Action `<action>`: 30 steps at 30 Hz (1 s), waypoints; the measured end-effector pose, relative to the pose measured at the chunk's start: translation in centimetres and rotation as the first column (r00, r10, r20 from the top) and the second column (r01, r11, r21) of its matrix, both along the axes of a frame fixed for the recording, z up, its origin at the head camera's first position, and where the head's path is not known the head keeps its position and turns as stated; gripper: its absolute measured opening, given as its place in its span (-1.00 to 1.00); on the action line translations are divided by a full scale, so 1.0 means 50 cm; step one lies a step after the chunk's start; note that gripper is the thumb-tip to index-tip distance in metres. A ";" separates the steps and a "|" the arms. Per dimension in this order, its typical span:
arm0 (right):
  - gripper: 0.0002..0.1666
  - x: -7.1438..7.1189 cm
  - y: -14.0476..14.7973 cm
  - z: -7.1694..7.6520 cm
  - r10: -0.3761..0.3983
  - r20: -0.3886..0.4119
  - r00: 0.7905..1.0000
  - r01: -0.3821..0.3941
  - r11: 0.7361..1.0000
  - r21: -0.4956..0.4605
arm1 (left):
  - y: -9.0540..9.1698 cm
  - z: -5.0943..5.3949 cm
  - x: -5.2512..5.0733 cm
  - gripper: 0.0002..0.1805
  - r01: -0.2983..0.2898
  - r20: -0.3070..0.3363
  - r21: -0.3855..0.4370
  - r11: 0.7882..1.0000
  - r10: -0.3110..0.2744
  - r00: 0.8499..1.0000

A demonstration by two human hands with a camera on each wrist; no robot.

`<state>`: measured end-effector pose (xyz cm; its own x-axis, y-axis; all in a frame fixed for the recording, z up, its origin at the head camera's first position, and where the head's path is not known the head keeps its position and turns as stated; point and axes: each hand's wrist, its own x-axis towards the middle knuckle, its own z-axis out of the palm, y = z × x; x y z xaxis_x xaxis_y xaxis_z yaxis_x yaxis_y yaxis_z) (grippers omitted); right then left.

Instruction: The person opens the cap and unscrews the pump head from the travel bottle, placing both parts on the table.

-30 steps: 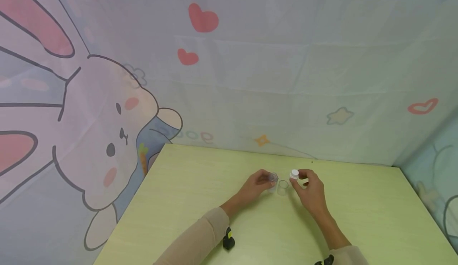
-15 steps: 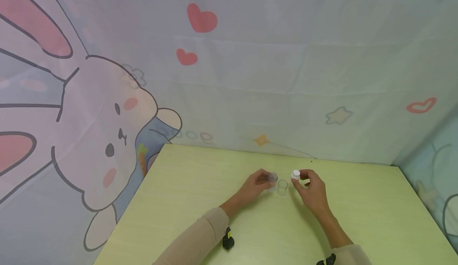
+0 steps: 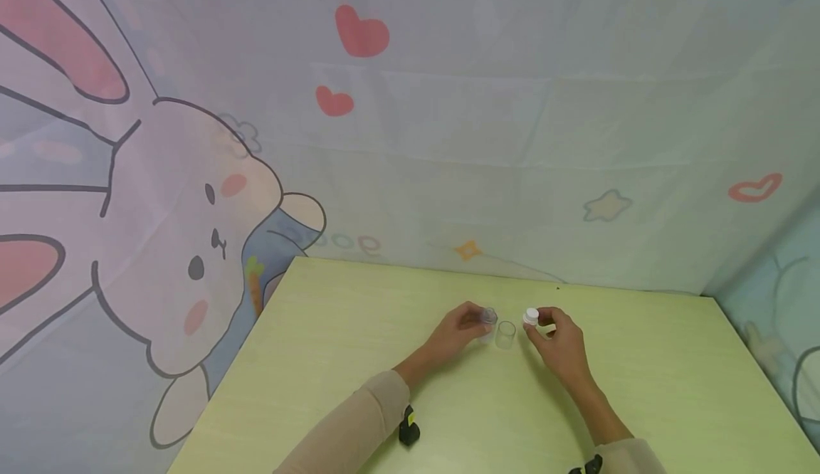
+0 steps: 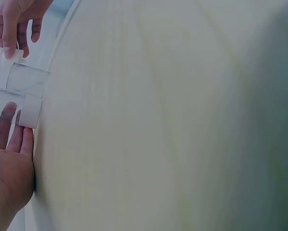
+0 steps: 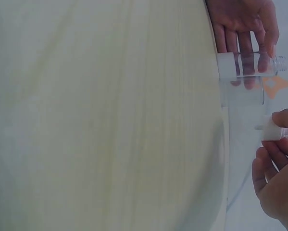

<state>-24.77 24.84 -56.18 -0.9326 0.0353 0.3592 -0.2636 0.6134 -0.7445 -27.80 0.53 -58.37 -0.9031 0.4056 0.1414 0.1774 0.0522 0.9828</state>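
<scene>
Upright on the table, a clear bottle (image 5: 249,66) with a bare threaded neck and a whitish lower part is held by my left hand (image 3: 456,332), fingers behind it and thumb in front. My right hand (image 3: 560,342) pinches a white cap (image 3: 531,316) between thumb and fingers, above the table. A short stem points down from the cap in the right wrist view. Between the two hands stands an open clear cylinder (image 3: 505,335), close beside the bottle. In the left wrist view, the right hand's fingers partly hide the cap (image 4: 15,55).
The pale yellow-green table (image 3: 384,303) reaches back to a cloth backdrop (image 3: 448,139) printed with a rabbit and hearts. Black wrist devices (image 3: 408,428) sit near both cuffs.
My right hand has shifted slightly to the right and a little lower, carrying the white cap away from the bottle. My left hand and the clear cylinder stay almost still.
</scene>
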 end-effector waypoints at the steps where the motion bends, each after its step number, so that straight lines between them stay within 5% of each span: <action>1: -0.65 0.000 0.000 -0.001 0.000 0.000 1.000 0.000 1.000 -0.001 | 0.000 0.000 0.000 -0.69 -0.002 0.002 0.004 1.000 0.002 1.000; 30: -0.69 0.003 -0.007 -0.011 0.045 0.077 0.996 -0.045 0.999 0.000 | 0.001 0.000 -0.001 -0.70 0.010 0.011 0.021 1.000 -0.010 1.000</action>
<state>-24.61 24.50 -56.71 -0.9580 -0.0081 0.2866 -0.2332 0.6038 -0.7623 -27.87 0.58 -58.36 -0.9005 0.4117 0.1403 0.1672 0.0298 0.9855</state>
